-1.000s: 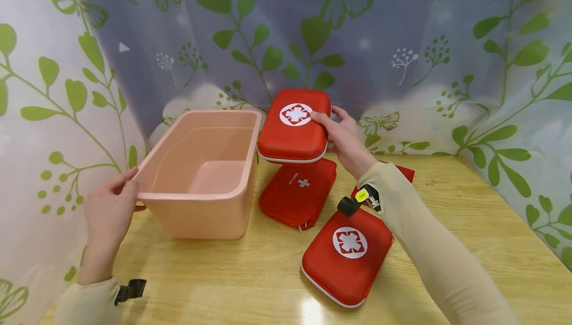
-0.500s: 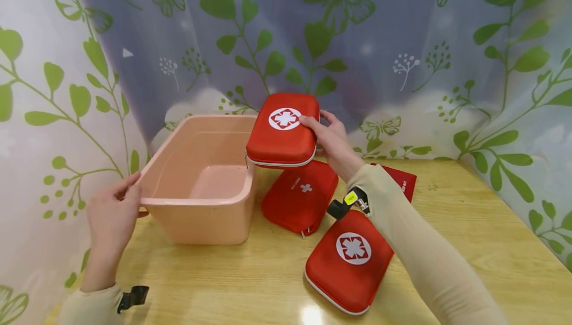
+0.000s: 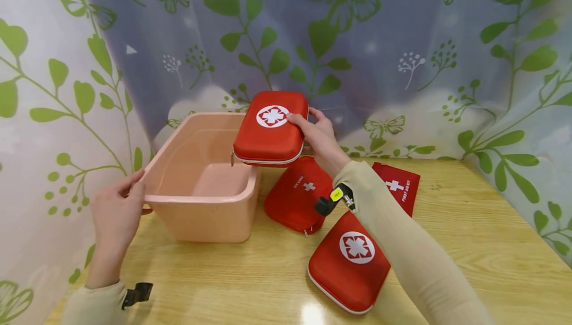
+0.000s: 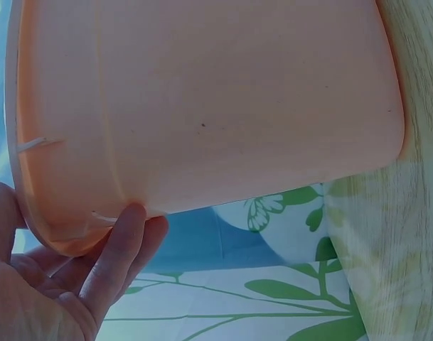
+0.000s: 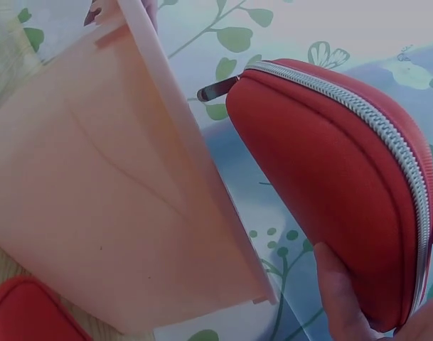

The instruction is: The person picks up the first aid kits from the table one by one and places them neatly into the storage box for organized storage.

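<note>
My right hand (image 3: 318, 139) grips a red zippered first-aid case (image 3: 279, 139) by its right side, thumb on top near the white cross emblem. The case is raised and overlaps the right rim of a pink plastic bin (image 3: 210, 218) in the head view. In the right wrist view, its zipper (image 5: 372, 110) and dangling pull face the bin, with a gap between them. My left hand (image 3: 117, 211) holds the bin's near-left rim corner, its fingers curled under the lip in the left wrist view. The visible inside of the bin shows bare pink floor.
On the wooden table (image 3: 214, 285), right of the bin, lies a soft red first-aid pouch (image 3: 295, 206). A second hard red case (image 3: 350, 265) sits closer to me, and a flat red first-aid kit pouch (image 3: 404, 186) lies partly behind my right sleeve. Patterned curtains (image 3: 375, 57) hang behind and at the sides.
My right hand has carried the red case leftward, from beside the bin to over its right rim. The left hand keeps its hold on the rim, and the view has shifted slightly.
</note>
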The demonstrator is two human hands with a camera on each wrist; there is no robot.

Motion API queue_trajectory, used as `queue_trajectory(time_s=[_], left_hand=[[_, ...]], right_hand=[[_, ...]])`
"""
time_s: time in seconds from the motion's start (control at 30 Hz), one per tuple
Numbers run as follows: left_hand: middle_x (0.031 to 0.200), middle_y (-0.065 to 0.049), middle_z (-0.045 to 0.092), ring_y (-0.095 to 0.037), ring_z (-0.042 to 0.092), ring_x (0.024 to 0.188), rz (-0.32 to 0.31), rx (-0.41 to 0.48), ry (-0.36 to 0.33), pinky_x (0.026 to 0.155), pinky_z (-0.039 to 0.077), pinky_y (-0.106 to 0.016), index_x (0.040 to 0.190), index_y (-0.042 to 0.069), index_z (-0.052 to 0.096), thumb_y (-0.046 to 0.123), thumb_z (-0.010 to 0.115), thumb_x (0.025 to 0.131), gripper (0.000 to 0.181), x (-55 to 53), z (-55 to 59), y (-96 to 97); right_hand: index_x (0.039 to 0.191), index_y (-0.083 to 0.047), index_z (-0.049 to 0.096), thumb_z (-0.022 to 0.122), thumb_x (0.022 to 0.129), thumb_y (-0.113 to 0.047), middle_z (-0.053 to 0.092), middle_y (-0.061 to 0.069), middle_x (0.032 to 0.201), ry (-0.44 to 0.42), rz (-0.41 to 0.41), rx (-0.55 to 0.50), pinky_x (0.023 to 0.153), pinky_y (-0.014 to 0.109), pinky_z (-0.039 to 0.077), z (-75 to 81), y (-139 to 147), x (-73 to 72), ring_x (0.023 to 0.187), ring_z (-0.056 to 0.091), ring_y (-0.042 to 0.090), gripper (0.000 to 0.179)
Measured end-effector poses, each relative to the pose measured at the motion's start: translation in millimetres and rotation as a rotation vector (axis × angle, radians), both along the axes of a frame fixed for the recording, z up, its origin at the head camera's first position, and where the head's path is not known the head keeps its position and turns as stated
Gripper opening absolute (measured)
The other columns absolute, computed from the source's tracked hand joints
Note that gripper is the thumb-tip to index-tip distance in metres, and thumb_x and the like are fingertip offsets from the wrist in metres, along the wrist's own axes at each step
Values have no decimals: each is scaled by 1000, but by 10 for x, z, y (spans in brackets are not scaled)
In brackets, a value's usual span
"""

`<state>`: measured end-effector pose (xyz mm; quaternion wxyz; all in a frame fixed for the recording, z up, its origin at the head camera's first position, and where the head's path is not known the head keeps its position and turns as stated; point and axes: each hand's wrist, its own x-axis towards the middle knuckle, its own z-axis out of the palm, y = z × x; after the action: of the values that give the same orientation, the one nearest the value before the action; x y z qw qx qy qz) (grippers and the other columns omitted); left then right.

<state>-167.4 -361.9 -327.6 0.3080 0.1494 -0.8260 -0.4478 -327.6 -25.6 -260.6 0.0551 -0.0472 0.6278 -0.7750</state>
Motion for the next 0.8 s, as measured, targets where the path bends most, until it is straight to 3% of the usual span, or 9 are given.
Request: queue_trajectory(time_s=[0.47,0.8], left_hand=[[112,-24,67,11,59,58,4,8,-2,48,56,-21,131,11,65,23,47,97,40,-2,-17,-1],[112,-23,67,9,59,56,0,-19,-22,48,55,-19,132,11,64,26,47,98,41,-5,-4,-11]], right_hand=[[148,-14,36,73,87,-30,68,14,109,37,20,64,64,34,62,-19,-218,-48,73,71,20,73],[151,-14,32,72,87,-27,68,16,105,61,43,102,55,35,61,48,-419,-69,72,70,22,76]])
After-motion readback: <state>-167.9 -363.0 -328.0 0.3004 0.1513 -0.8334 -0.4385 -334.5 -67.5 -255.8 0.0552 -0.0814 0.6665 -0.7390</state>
